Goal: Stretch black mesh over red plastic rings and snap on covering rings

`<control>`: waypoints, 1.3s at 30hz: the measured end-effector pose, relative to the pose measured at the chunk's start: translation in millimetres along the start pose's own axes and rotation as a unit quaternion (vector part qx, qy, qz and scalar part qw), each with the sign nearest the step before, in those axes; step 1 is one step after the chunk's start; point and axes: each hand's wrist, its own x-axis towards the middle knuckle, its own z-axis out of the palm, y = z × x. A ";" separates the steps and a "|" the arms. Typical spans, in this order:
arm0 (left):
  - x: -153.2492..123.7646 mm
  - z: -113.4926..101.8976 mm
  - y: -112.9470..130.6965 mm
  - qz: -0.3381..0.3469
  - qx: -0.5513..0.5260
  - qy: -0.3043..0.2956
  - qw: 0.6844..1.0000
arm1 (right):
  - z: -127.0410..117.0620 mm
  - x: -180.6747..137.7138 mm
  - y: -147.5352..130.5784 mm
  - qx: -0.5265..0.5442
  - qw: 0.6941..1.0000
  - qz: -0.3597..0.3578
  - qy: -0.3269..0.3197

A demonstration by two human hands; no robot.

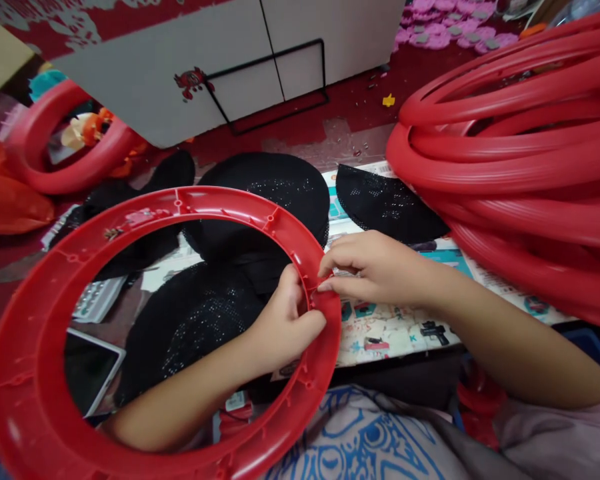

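A large red plastic ring [27,380] fills the left and middle of the view, its hollow ribbed side turned up to me. My left arm passes through its opening, and my left hand [293,323] grips the inner rim on the right side, thumb over the channel. Opposite it, my right hand [373,270] reaches in from the right with curled fingers pinched at the same part of the channel. Whatever lies between those right fingertips is too small to make out. Black mesh fabric pieces [210,313] lie beneath and behind the ring.
Several red rings [505,167] are piled at the right, close to my right forearm. Another black mesh piece [385,203] lies on the printed board [405,327]. A white box [220,67] stands behind. A tablet [93,367] and a calculator [100,298] show through the ring.
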 end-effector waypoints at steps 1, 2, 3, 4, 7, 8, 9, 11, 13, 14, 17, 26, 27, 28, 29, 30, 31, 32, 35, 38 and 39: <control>-0.3 -0.3 1.2 -0.007 0.003 -0.006 1.000 | -1.8 -1.0 0.6 -0.014 1.000 -0.026 0.005; -0.6 -0.5 1.8 -0.017 0.005 -0.013 1.000 | -2.9 -2.0 1.2 -0.034 0.998 -0.053 0.013; -0.9 -0.6 1.6 -0.028 0.007 -0.025 0.999 | -3.4 -3.1 2.1 -0.059 0.995 -0.082 0.023; -1.3 -0.8 0.7 -0.035 0.009 -0.039 0.999 | -3.0 -4.1 2.9 -0.089 0.989 -0.110 0.037; -3.6 -3.1 -5.4 -0.040 0.038 -0.080 0.995 | 1.2 -5.9 5.6 -0.161 0.971 -0.164 0.070; -4.6 -4.5 -7.7 -0.034 0.060 -0.087 0.994 | 2.8 -6.0 6.3 -0.169 0.968 -0.168 0.074; -5.5 -6.0 -9.8 -0.027 0.086 -0.092 0.992 | 4.2 -5.8 7.0 -0.166 0.969 -0.165 0.074; -7.0 -8.5 -12.8 -0.015 0.135 -0.104 0.985 | 5.6 -5.0 8.3 -0.142 0.977 -0.147 0.063; -7.7 -9.6 -14.2 -0.007 0.156 -0.119 0.981 | 5.2 -4.1 9.5 -0.104 0.986 -0.120 0.040; -7.9 -9.4 -14.5 -0.009 0.158 -0.125 0.979 | 4.7 -3.6 10.1 -0.085 0.990 -0.106 0.027; -8.2 -7.1 -13.3 -0.021 0.130 -0.131 0.983 | 3.0 -2.5 11.6 -0.052 0.996 -0.065 -0.015; -5.3 3.1 -3.9 -0.053 -0.077 -0.049 0.994 | 5.9 3.3 9.0 -0.074 0.995 -0.029 -0.062; -4.0 4.6 -4.9 -0.055 -0.086 -0.026 0.994 | 6.7 4.0 8.2 -0.079 0.994 -0.023 -0.071; -2.7 5.8 -6.3 -0.054 -0.092 -0.007 0.994 | 7.4 4.5 7.4 -0.081 0.993 -0.018 -0.079; -1.5 6.7 -8.1 -0.053 -0.095 0.005 0.994 | 7.9 4.7 6.7 -0.083 0.993 -0.015 -0.084; -0.4 7.0 -9.8 -0.050 -0.093 0.013 0.994 | 8.1 4.5 6.3 -0.086 0.993 -0.014 -0.083; 0.3 6.7 -11.4 -0.048 -0.085 0.016 0.995 | 8.0 4.0 6.2 -0.093 0.993 -0.015 -0.077; 0.8 5.8 -12.8 -0.045 -0.073 0.017 0.996 | 7.5 3.1 6.5 -0.108 0.992 -0.020 -0.064; 0.9 0.8 -14.5 -0.044 -0.008 0.003 0.999 | 4.1 -1.1 9.0 -0.178 0.982 -0.066 -0.013; -0.7 -3.7 -14.0 -0.047 0.063 -0.023 0.997 | -0.4 -4.6 11.5 -0.238 0.963 -0.123 0.022; -1.5 -4.5 -13.7 -0.047 0.078 -0.027 0.995 | -1.6 -5.2 11.9 -0.249 0.958 -0.136 0.032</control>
